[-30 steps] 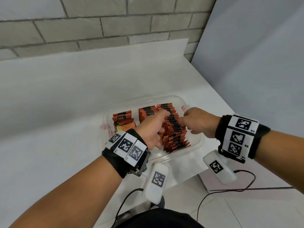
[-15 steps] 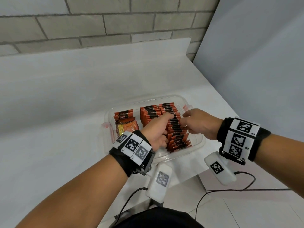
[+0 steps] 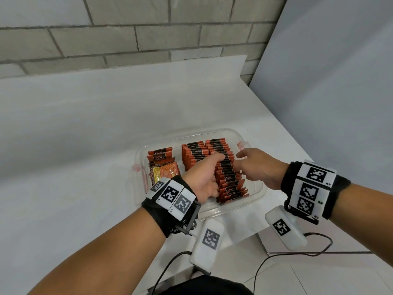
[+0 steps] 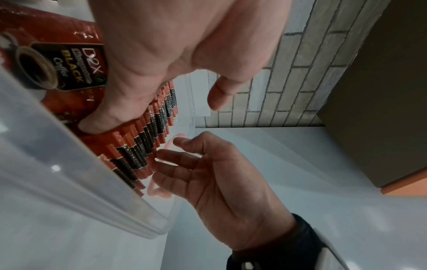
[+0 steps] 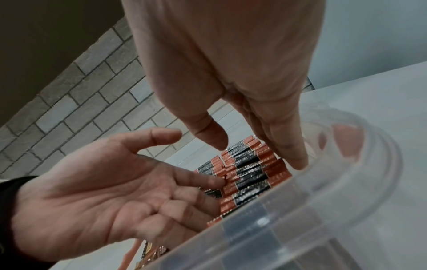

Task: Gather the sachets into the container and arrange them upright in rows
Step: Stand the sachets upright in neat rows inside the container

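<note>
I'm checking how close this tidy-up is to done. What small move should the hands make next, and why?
Probably press the right-hand row of sachets square between both palms: the left hand and right hand, fingers straight, already flank it, and its near end fans out. The loose sachets lying flat at the container's left come afterwards.

The left hand (image 3: 204, 175) hides part of the sachet rows (image 3: 228, 179).
</note>
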{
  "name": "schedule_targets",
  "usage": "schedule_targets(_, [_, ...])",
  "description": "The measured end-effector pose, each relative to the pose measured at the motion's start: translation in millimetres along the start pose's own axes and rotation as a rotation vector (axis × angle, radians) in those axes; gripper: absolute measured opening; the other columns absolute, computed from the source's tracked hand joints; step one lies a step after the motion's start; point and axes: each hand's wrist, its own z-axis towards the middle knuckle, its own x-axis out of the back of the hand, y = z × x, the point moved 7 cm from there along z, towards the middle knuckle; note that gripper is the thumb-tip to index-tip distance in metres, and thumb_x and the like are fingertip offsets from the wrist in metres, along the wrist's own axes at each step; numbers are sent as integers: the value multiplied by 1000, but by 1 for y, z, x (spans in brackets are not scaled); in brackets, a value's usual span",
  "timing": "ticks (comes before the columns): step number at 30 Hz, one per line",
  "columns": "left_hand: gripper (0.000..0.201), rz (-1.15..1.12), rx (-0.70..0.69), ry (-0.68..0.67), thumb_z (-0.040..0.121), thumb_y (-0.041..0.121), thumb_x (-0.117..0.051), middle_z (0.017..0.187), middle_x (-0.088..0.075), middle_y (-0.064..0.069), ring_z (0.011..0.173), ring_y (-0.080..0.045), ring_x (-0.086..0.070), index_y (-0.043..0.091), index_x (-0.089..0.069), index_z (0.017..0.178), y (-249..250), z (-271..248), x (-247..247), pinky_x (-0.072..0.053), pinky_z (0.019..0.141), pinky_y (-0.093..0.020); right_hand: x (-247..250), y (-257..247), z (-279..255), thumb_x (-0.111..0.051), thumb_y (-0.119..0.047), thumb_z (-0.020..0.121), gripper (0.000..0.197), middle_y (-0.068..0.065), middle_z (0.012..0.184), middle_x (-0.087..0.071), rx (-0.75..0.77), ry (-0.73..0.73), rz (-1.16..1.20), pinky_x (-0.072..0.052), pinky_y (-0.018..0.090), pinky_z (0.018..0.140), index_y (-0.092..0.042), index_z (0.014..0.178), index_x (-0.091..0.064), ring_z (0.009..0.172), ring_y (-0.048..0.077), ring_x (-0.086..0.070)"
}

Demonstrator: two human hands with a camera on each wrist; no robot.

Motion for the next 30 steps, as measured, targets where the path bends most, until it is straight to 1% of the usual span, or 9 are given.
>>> schedule_targets(2, [36, -14, 13, -14, 96, 34, -49, 136, -47, -30, 126, -44, -46, 7, -45, 120, 0, -1, -1, -29, 111, -56, -3, 1, 0, -52, -12, 90, 33, 3, 94, -59, -10, -20, 14, -46, 31, 79, -8, 122, -49, 89, 17, -54])
schedule_targets(6, [56, -5, -24, -10, 95, 35, -50, 139, -43, -30, 129, -45, -42, 6, -33, 140, 0, 0, 1, -28, 111, -57, 0, 1, 1, -56, -16, 89, 49, 7, 110, -58, -7, -11, 19, -45, 29, 78, -8, 135, -41, 100, 20, -55])
schedule_targets(10, [46, -5, -8, -23, 96, 35, -49, 133, -51, -28, 124, -44, -49, 7, -41, 132, -2, -4, 2, -32, 109, -57, 1, 3, 1, -55, -17, 91, 55, 8, 118, -54, -22, -17, 14, -47, 24, 72, -9, 142, -36, 98, 18, -53])
schedule_targets(12, [48, 12, -2, -28, 95, 37, -50, 137, -47, -28, 127, -46, -45, 8, -40, 132, -2, -4, 3, -30, 109, -59, 1, 5, 0, -55, -17, 91, 55, 7, 116, -53, -30, -26, 11, -48, 27, 77, -9, 142, -35, 98, 18, -53])
schedule_targets(16, [24, 19, 37, -22, 96, 36, -48, 129, -55, -27, 121, -45, -51, 13, -49, 103, -3, -7, 0, -32, 107, -60, -4, 10, -2, -54, -16, 91, 52, 5, 107, -58, -53, -64, 16, -47, 34, 86, -10, 139, -35, 99, 21, -56])
schedule_targets(21, [46, 15, 8, -12, 96, 36, -49, 136, -47, -29, 126, -49, -44, 10, -38, 133, -1, -6, -2, -28, 109, -61, -8, 13, 0, -52, -14, 90, 55, 8, 111, -58, -61, -72, 38, -48, 34, 86, -12, 141, -32, 97, 23, -56])
schedule_targets(26, [25, -11, 28, -29, 96, 35, -48, 129, -52, -27, 123, -47, -47, 12, -46, 106, -2, -8, -5, -29, 109, -60, -9, 16, 1, -53, -14, 89, 55, 9, 114, -58, -70, -80, 43, -49, 35, 89, -14, 141, -33, 106, 25, -57])
schedule_targets(27, [26, -7, 29, -30, 96, 35, -48, 130, -51, -27, 124, -47, -47, 11, -46, 108, -3, -8, -5, -29, 109, -60, -9, 16, 1, -53, -14, 89, 55, 9, 115, -58, -73, -84, 40, -49, 35, 88, -14, 141, -33, 106, 26, -57])
schedule_targets(30, [48, 28, -10, -25, 96, 36, -48, 138, -44, -28, 127, -49, -43, 9, -38, 135, 1, -17, -3, -30, 108, -59, -9, 17, 0, -54, -15, 90, 57, 10, 120, -56, -72, -96, 41, -48, 34, 87, -14, 142, -32, 107, 25, -56])
